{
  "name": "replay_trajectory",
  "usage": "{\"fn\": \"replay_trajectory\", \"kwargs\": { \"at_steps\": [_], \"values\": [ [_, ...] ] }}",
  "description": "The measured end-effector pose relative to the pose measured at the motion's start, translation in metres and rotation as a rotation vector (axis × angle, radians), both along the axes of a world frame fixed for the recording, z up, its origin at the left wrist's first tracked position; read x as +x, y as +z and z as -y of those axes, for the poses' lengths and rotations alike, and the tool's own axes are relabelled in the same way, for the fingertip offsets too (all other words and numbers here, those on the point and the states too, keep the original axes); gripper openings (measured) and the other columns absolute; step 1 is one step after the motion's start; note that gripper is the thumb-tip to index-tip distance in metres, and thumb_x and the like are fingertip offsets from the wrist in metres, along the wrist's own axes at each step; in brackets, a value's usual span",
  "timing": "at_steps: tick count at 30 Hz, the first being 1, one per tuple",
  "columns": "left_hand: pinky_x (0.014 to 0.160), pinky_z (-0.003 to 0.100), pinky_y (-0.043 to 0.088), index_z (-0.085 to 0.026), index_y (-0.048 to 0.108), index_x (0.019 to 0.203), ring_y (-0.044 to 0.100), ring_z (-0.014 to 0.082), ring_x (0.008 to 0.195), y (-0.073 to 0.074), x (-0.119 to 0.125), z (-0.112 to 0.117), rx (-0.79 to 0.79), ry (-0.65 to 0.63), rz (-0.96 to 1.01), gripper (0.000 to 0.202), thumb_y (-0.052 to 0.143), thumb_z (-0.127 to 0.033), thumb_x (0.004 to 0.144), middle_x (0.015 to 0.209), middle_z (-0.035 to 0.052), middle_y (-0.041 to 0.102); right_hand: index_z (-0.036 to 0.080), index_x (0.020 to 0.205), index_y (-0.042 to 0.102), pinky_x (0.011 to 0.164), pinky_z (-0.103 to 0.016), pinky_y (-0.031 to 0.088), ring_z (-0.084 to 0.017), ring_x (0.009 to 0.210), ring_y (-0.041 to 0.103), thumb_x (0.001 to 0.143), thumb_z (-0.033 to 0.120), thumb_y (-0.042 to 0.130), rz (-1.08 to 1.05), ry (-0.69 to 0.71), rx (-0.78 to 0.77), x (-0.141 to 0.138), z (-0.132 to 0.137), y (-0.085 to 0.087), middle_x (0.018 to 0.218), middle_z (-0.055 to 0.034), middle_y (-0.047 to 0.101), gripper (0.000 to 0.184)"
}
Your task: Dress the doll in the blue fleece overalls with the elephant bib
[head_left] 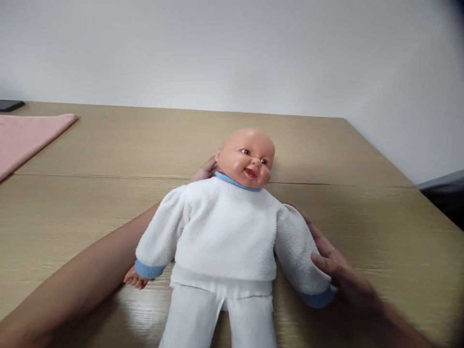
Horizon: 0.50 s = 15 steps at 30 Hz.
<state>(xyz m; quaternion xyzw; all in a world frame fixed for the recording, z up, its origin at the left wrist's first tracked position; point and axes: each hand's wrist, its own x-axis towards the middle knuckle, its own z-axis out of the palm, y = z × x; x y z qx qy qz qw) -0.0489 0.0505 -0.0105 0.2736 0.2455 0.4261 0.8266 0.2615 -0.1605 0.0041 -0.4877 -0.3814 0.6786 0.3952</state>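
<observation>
Well, from your head view, the doll [224, 227] lies on its back in the middle of the worktop [108, 145]. Its face is up, its head points away from you and its legs point toward you. It wears a fluffy white top with blue cuffs and white trousers.

Your left hand [205, 170] is tucked in beside the doll's neck. Only a few fingers peek out by the ear, so you cannot tell if that hand is open or closed. Your left arm lies along the worktop and runs in under the doll's shoulder.

Your right hand [339, 275] is curled round the doll's arm near the blue cuff, with the thumb on top of the sleeve and the fingers behind it. It looks like a loose hold, and it is a bit blurry.

I think the doll will feel light. The body and arms look soft and floppy. The head looks hard and smooth, so it may flop if nothing is under it. Good places to hold are under the neck and round the middle, not just the cloth.

Off to the left, well apart from the doll, a pink cloth [25, 140] lies flat, and a dark flat thing [10, 105] sits by the white wall [232, 48]
</observation>
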Motion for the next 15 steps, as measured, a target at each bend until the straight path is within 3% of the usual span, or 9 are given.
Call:
{"fn": "replay_trajectory", "kwargs": {
  "at_steps": [4,6,8,11,15],
  "values": [
    [0.139,0.061,0.036,-0.016,0.069,0.144,0.049,0.0418,0.164,-0.002,0.015,0.006,-0.018,-0.109,0.020,0.075,0.052,-0.077,0.103,0.142,0.0137,0.082,0.044,0.178,0.030,0.133,-0.057,0.044,-0.040,0.165,0.047,0.087,0.057,0.081,-0.002,-0.007,-0.006,0.000,-0.002,-0.001,0.184,-0.0055,0.043,0.105],
    [0.136,0.063,0.040,-0.020,0.064,0.156,0.053,0.0440,0.161,-0.002,0.020,0.011,0.030,-0.137,0.057,0.087,0.053,-0.085,0.099,0.146,0.0116,0.080,0.043,0.177,0.031,0.134,-0.058,0.043,-0.040,0.166,0.046,0.088,0.056,0.083,0.017,-0.011,-0.012,0.001,-0.004,-0.001,0.185,-0.0055,0.040,0.104],
    [0.135,0.059,0.043,-0.026,0.058,0.164,0.055,0.0413,0.159,-0.001,0.023,0.014,0.110,-0.103,0.066,0.077,0.059,-0.073,0.103,0.149,0.0059,0.079,0.043,0.177,0.031,0.135,-0.057,0.042,-0.040,0.166,0.046,0.088,0.054,0.084,0.047,-0.010,-0.010,0.001,-0.005,0.001,0.186,-0.0056,0.039,0.104],
    [0.137,0.055,0.043,-0.025,0.055,0.168,0.056,0.0388,0.159,0.001,0.023,0.016,0.180,-0.067,0.013,0.064,0.060,-0.053,0.110,0.148,0.0053,0.079,0.043,0.177,0.031,0.137,-0.056,0.039,-0.039,0.166,0.046,0.088,0.054,0.086,0.106,0.011,0.001,0.002,-0.006,0.003,0.187,-0.0058,0.037,0.106],
    [0.137,0.054,0.042,-0.025,0.056,0.168,0.056,0.0387,0.159,0.005,0.023,0.014,0.143,-0.049,0.003,0.062,0.058,-0.053,0.113,0.147,0.0055,0.080,0.043,0.178,0.029,0.134,-0.053,0.044,-0.037,0.167,0.046,0.092,0.056,0.081,0.154,0.031,0.027,0.003,-0.006,0.002,0.187,-0.0042,0.037,0.101]
  ]
}}
